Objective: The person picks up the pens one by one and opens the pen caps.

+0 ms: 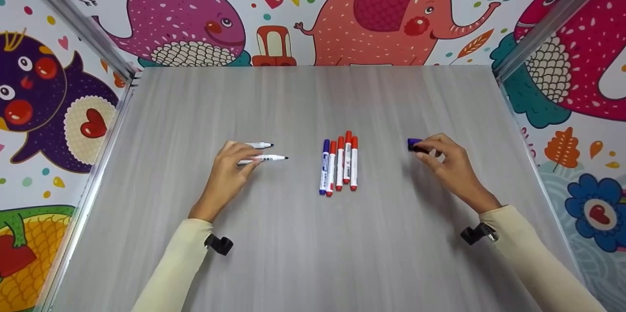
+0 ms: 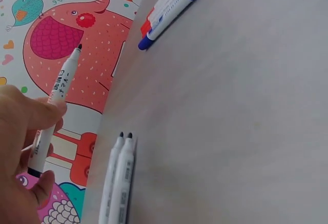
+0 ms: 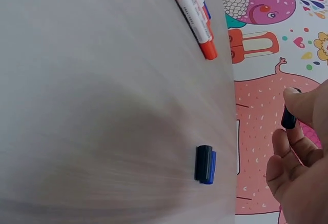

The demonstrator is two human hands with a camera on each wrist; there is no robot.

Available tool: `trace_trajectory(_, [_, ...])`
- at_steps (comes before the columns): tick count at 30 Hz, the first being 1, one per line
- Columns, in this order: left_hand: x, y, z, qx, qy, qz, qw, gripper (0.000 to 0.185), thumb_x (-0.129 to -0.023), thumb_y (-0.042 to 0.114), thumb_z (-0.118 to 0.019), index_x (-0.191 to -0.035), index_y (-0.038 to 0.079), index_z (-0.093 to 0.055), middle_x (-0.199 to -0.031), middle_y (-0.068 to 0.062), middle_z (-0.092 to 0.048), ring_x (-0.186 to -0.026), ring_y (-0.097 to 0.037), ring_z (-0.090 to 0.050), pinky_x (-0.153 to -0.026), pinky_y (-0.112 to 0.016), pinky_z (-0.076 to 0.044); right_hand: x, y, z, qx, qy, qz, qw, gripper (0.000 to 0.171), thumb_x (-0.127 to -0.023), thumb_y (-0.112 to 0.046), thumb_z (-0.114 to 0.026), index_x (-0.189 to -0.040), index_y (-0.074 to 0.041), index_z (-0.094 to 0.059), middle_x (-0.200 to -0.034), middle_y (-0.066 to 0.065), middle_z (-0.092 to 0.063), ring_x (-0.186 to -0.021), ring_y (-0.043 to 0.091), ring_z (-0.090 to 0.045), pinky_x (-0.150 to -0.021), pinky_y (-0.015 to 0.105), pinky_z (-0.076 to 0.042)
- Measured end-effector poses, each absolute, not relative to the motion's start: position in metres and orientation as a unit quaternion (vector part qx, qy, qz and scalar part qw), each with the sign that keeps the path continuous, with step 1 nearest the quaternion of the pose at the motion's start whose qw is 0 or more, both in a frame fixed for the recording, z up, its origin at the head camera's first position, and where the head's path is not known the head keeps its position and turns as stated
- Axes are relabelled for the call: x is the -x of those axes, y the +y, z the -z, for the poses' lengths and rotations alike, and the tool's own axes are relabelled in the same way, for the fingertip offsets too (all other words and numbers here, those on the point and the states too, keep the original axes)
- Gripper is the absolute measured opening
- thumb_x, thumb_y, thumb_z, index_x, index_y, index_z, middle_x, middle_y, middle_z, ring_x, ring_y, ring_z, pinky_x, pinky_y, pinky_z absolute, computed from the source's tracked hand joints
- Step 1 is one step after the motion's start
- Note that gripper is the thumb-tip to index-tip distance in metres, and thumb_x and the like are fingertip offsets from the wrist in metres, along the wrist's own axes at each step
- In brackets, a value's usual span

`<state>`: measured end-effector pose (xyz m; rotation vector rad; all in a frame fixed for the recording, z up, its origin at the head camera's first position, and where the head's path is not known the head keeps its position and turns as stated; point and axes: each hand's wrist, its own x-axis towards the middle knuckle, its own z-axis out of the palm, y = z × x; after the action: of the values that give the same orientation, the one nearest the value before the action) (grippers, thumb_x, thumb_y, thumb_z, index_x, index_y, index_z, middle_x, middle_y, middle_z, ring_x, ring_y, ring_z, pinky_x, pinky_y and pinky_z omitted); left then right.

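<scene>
A white marker (image 2: 62, 80) with a bare dark tip is up above the counter (image 1: 293, 243), in the left grip (image 1: 227, 172). The thumb and fingers are closed in on it. Two more white markers (image 2: 123, 175) with bare tips lie together near that grip. The right grip (image 1: 452, 167) pinches a small dark cap (image 3: 289, 119). Near it, a black cap (image 3: 204, 163) and a blue cap (image 3: 213, 167) lie side by side. Between the two grips lie one blue marker (image 1: 324, 167) and four red markers (image 1: 340, 165), caps on. The back wall (image 1: 281, 13) has cartoon animals (image 1: 342, 43) on it.
</scene>
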<state>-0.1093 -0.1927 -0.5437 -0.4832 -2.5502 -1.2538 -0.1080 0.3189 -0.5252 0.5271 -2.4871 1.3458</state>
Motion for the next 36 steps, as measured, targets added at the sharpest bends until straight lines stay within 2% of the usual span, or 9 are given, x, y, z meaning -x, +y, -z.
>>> trace_trajectory(2, [0.108,-0.196,0.546,0.163,-0.877,0.433,0.129,0.018,-0.092,-0.002,-0.085,-0.11,0.001,-0.085,-0.11,-0.005,-0.079,-0.108,-0.024,-0.065,-0.093,-0.036,-0.053,0.112,0.326,0.537,-0.186,-0.863,-0.449,0.136,0.027,-0.09,0.014,-0.081,-0.115,0.003,-0.083,-0.106,0.015,-0.074,-0.095,0.018,-0.064,-0.082,0.026,-0.046])
trace_trajectory(6, [0.107,-0.201,0.554,0.161,-0.874,0.438,0.137,0.02,-0.088,-0.007,-0.087,-0.107,-0.001,-0.084,-0.109,-0.006,-0.078,-0.108,-0.026,-0.066,-0.091,-0.031,-0.057,0.116,0.334,0.548,-0.193,-0.873,-0.424,0.141,0.027,-0.089,0.011,-0.083,-0.115,0.002,-0.083,-0.107,0.012,-0.076,-0.1,0.016,-0.065,-0.082,0.029,-0.046])
trace_trajectory(10, [0.107,-0.207,0.564,0.161,-0.874,0.432,0.155,0.021,-0.085,-0.011,-0.088,-0.104,-0.001,-0.084,-0.107,-0.008,-0.077,-0.107,-0.029,-0.065,-0.091,-0.026,-0.053,0.118,0.338,0.555,-0.189,-0.881,-0.408,0.146,0.026,-0.087,0.011,-0.086,-0.111,0.002,-0.081,-0.106,0.012,-0.077,-0.102,0.013,-0.064,-0.081,0.031,-0.047])
trace_trajectory(13, [0.107,-0.211,0.569,0.159,-0.877,0.421,0.166,0.023,-0.083,-0.012,-0.089,-0.103,-0.001,-0.084,-0.106,-0.008,-0.078,-0.106,-0.03,-0.065,-0.09,-0.032,-0.047,0.119,0.339,0.56,-0.184,-0.885,-0.401,0.148,0.026,-0.085,0.011,-0.088,-0.108,0.002,-0.081,-0.104,0.012,-0.077,-0.1,0.011,-0.063,-0.08,0.03,-0.047])
trace_trajectory(20, [0.104,-0.214,0.576,0.15,-0.884,0.41,0.164,0.022,-0.083,-0.008,-0.09,-0.103,-0.001,-0.084,-0.106,-0.01,-0.078,-0.107,-0.032,-0.064,-0.092,-0.049,-0.044,0.12,0.342,0.57,-0.173,-0.886,-0.407,0.137,0.024,-0.085,0.011,-0.088,-0.105,0.0,-0.081,-0.103,0.009,-0.078,-0.098,0.016,-0.063,-0.081,0.024,-0.047])
trace_trajectory(26, [0.103,-0.216,0.583,0.146,-0.891,0.397,0.163,0.021,-0.084,-0.006,-0.09,-0.104,0.0,-0.084,-0.105,-0.01,-0.078,-0.108,-0.032,-0.062,-0.09,-0.048,-0.04,0.121,0.343,0.576,-0.181,-0.879,-0.42,0.134,0.023,-0.086,0.012,-0.087,-0.105,0.0,-0.082,-0.103,0.009,-0.077,-0.098,0.021,-0.064,-0.082,0.018,-0.047])
trace_trajectory(36, [0.097,-0.221,0.592,0.14,-0.897,0.383,0.168,0.023,-0.084,-0.005,-0.09,-0.106,0.0,-0.085,-0.107,-0.012,-0.078,-0.11,-0.034,-0.061,-0.092,-0.052,-0.039,0.124,0.344,0.585,-0.158,-0.886,-0.419,0.124,0.024,-0.085,0.017,-0.085,-0.105,0.005,-0.081,-0.105,0.014,-0.076,-0.104,0.018,-0.063,-0.088,0.018,-0.047])
